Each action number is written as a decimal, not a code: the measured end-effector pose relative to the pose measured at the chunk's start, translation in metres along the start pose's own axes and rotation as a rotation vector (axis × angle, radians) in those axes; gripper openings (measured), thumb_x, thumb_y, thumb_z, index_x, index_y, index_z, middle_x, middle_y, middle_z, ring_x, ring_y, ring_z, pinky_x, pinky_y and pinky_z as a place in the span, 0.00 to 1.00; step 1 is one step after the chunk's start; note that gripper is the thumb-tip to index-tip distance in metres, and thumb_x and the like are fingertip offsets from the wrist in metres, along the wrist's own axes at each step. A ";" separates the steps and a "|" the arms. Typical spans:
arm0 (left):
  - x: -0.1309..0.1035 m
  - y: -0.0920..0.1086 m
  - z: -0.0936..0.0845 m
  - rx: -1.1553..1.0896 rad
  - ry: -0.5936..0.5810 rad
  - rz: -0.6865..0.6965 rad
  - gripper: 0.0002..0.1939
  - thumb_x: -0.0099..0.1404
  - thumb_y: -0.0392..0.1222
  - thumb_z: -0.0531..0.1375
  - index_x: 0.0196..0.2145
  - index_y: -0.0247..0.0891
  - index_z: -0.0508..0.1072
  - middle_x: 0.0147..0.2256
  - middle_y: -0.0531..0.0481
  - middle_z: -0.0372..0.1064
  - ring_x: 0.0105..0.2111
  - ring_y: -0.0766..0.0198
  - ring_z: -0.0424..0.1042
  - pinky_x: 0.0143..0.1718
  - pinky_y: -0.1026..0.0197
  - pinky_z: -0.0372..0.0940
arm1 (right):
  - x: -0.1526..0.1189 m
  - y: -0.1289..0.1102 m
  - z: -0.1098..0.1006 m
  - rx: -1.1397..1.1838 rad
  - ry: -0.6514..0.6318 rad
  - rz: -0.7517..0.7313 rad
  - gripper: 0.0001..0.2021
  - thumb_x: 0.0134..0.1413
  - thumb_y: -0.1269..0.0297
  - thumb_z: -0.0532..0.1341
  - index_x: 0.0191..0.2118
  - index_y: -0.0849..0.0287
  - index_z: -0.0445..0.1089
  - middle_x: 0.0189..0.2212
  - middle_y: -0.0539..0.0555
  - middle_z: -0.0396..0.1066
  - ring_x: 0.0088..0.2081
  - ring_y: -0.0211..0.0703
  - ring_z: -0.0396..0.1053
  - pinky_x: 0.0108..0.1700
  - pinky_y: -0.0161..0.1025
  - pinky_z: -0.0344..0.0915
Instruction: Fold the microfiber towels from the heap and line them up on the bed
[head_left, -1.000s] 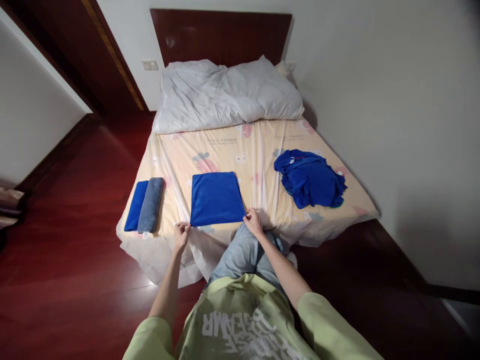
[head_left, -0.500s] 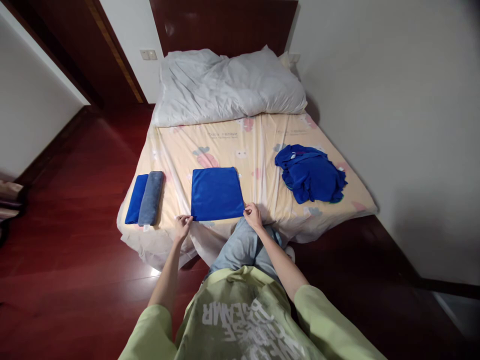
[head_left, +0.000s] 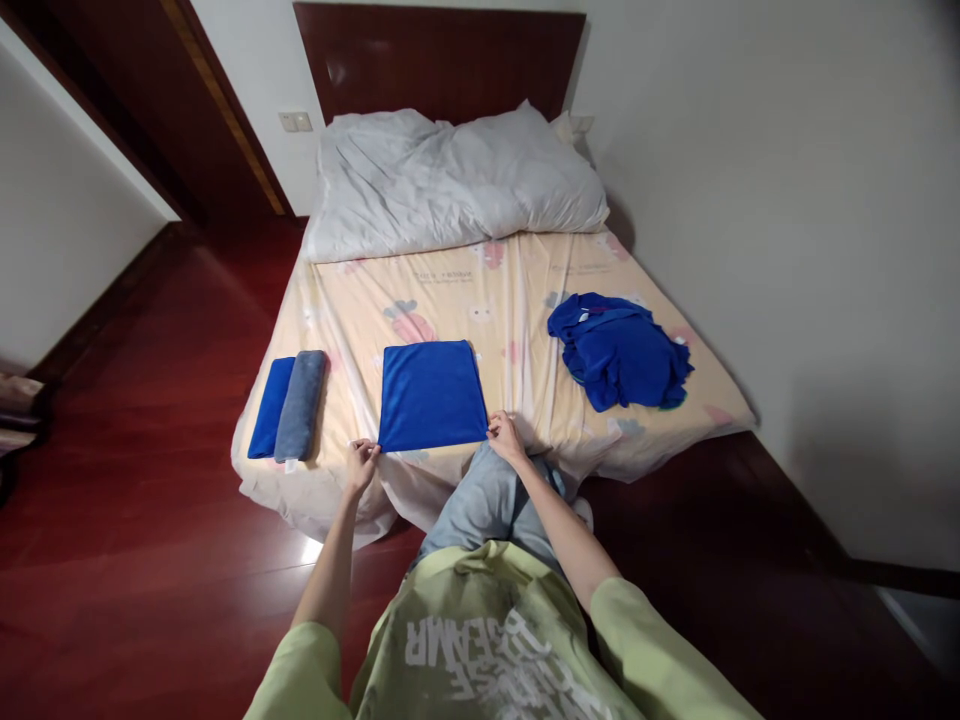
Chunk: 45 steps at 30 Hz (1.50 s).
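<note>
Still, hands (head_left: 363, 466) (head_left: 507, 438) on flat blue cloth (head_left: 433, 396)

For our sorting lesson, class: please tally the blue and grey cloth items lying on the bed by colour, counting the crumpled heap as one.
Blue: 3 (flat cloth, narrow folded cloth, crumpled heap, whose pieces can't be counted)
Grey: 1 (grey bundle)
Total: 4
</note>
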<state>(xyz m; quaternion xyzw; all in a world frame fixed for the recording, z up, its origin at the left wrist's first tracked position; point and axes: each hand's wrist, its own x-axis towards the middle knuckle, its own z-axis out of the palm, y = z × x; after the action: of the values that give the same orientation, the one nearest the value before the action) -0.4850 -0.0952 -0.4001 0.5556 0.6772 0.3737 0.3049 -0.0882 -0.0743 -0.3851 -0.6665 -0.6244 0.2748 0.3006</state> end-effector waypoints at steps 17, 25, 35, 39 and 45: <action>0.002 -0.013 -0.004 -0.058 -0.019 -0.039 0.25 0.58 0.65 0.60 0.31 0.38 0.74 0.44 0.41 0.66 0.45 0.52 0.70 0.50 0.50 0.69 | -0.008 -0.005 -0.005 0.125 0.040 0.018 0.12 0.48 0.73 0.57 0.40 0.54 0.69 0.30 0.50 0.75 0.37 0.45 0.74 0.45 0.40 0.68; 0.004 -0.011 -0.006 -0.022 -0.033 -0.033 0.21 0.60 0.61 0.57 0.32 0.39 0.73 0.43 0.41 0.65 0.47 0.50 0.69 0.55 0.46 0.66 | -0.005 -0.001 -0.003 0.101 -0.021 -0.007 0.16 0.51 0.68 0.61 0.48 0.54 0.68 0.30 0.48 0.76 0.37 0.45 0.74 0.45 0.41 0.68; 0.000 0.020 -0.008 0.234 0.000 -0.010 0.09 0.62 0.47 0.57 0.29 0.39 0.69 0.40 0.42 0.62 0.48 0.45 0.68 0.57 0.42 0.64 | -0.005 -0.013 -0.009 -0.027 -0.088 0.016 0.13 0.45 0.72 0.64 0.39 0.53 0.69 0.28 0.47 0.72 0.36 0.44 0.71 0.41 0.37 0.65; -0.007 0.036 -0.001 0.325 0.072 0.033 0.12 0.61 0.45 0.59 0.42 0.38 0.72 0.50 0.37 0.62 0.57 0.38 0.60 0.61 0.35 0.57 | -0.004 -0.013 -0.007 -0.038 -0.105 0.035 0.15 0.47 0.71 0.64 0.43 0.55 0.69 0.27 0.47 0.71 0.34 0.43 0.70 0.39 0.37 0.63; -0.018 0.114 0.064 0.337 -0.212 0.382 0.12 0.70 0.40 0.53 0.46 0.41 0.73 0.52 0.39 0.67 0.55 0.48 0.66 0.60 0.47 0.61 | -0.003 -0.016 -0.009 -0.077 -0.079 -0.024 0.07 0.46 0.72 0.64 0.34 0.55 0.71 0.27 0.48 0.70 0.36 0.44 0.69 0.41 0.37 0.63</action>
<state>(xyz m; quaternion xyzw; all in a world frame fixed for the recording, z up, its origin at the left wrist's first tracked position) -0.3685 -0.0899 -0.3381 0.7521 0.5773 0.2463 0.2011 -0.0926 -0.0775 -0.3676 -0.6585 -0.6540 0.2731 0.2532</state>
